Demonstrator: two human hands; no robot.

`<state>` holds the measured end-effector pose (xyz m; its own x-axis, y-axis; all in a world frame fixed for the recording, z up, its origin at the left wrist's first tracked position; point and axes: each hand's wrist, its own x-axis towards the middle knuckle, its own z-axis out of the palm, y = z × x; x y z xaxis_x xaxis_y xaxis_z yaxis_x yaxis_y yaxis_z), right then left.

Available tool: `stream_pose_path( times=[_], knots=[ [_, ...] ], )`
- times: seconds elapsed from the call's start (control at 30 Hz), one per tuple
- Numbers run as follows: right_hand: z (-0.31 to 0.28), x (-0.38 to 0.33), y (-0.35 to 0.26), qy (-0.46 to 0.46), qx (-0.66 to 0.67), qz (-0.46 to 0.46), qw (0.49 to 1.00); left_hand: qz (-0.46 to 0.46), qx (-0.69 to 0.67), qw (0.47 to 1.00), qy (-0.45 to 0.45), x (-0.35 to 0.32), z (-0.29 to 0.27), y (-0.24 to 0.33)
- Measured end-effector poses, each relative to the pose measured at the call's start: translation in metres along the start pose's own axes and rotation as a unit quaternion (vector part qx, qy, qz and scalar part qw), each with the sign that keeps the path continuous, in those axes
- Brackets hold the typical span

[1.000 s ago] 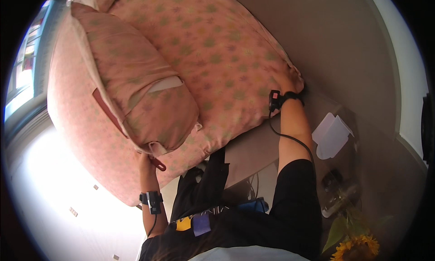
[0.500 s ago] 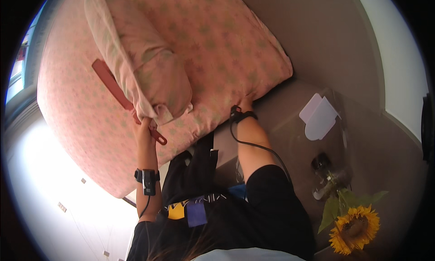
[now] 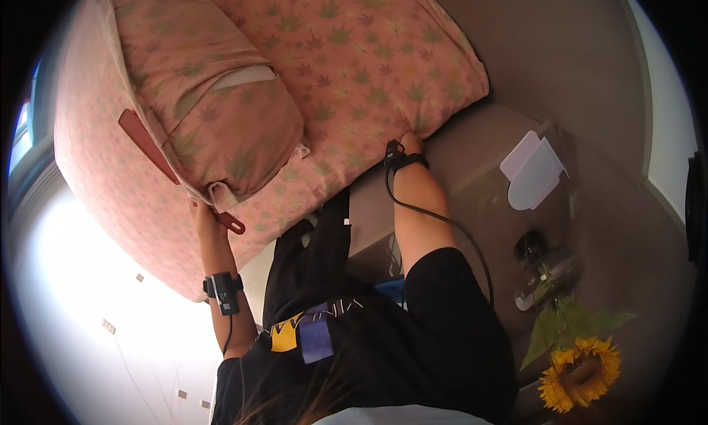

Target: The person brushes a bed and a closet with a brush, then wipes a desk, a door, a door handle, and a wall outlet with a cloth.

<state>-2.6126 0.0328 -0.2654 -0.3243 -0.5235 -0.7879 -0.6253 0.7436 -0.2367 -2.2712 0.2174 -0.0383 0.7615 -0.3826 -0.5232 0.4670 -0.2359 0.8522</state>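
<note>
My left hand [image 3: 198, 212] is closed around the holed handle of a long, flat, reddish-brown bed brush [image 3: 150, 146]; its bristles, if any, are hidden. The same hand is at the near corner of a pink leaf-patterned pillow [image 3: 243, 141], but I cannot tell whether it grips the fabric too. A white strip shows in a fold of the pillow's cover. The pillow lies on a bed with a matching pink sheet [image 3: 346, 71]. My right hand [image 3: 414, 142] touches the sheet at the bed's near right edge, with its fingers hidden.
Right of the bed stands a brown surface [image 3: 472, 159] holding a white rounded holder [image 3: 535, 173] and a clear glass vase [image 3: 546, 277] with a sunflower [image 3: 582, 373]. A cable [image 3: 435, 217] runs along my right forearm. A white wall [image 3: 66, 277] is at the left.
The pillow has tipped over to the left, turning more of its broad face and the white strip into view. My left hand and the brush have shifted left; my right hand stays at the edge.
</note>
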Motion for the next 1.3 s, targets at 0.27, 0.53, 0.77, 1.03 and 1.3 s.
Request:
stream_pose_path(
  times=[0.27,0.53,0.77,1.03,1.3],
  knots=[
    [-0.010,0.011,-0.079,0.253,0.118,0.102,0.955,-0.086,-0.012,0.996,0.025,0.006,0.011,-0.023],
    [-0.055,0.009,-0.099,0.169,0.397,-0.126,0.893,-0.051,-0.105,0.979,-0.165,-0.035,0.098,0.012],
    [-0.078,-0.031,-0.134,-0.088,0.626,-0.179,0.754,-0.094,-0.041,0.992,-0.068,-0.038,0.026,-0.008],
    [-0.011,-0.057,-0.079,0.022,0.208,-0.427,0.880,-0.189,-0.093,0.978,0.002,-0.031,-0.093,-0.069],
    [0.117,-0.195,0.011,-0.266,-0.111,-0.435,0.853,-0.221,0.000,0.974,0.052,-0.073,-0.209,-0.119]
  ],
)
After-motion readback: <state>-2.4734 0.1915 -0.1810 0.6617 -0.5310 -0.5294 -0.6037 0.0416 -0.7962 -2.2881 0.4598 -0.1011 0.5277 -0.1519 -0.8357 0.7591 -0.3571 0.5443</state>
